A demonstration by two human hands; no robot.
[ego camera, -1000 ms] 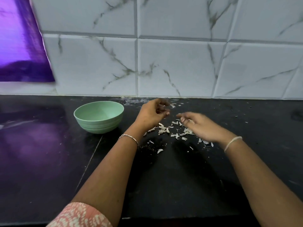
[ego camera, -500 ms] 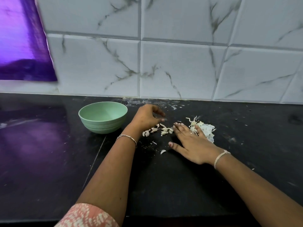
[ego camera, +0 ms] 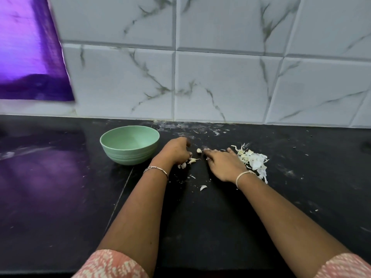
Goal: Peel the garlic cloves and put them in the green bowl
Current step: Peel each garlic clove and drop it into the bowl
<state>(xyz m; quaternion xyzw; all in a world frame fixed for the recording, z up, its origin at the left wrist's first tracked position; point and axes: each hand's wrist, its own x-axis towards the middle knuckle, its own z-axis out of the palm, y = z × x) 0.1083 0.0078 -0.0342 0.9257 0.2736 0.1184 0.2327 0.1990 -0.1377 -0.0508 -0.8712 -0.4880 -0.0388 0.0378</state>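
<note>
Head view, one smooth round green bowl (ego camera: 128,157) centre-left on black counter (ego camera: 60,207), pale curved garlic cloves (ego camera: 192,160) mid-frame (five or so), one papery peel heap (ego camera: 254,160) right, left hand (ego camera: 176,152) curled, grip unclear, right hand (ego camera: 223,163) flat, fingers straight.

Illumination is soft, diffuse and moderate. The tiles (ego camera: 220,87) form the brightest zone, without hard glare. The purple panel (ego camera: 30,57) at upper left is overexposed near its top and casts a violet reflection across the glossy black counter (ego camera: 40,177), which otherwise renders dark with little detail. Shadows beneath the forearms merge into the counter. Grout lines bow toward the frame edges. The panel edge is smeared, probably by motion blur. The bowl (ego camera: 128,157) is reasonably sharp.
</note>
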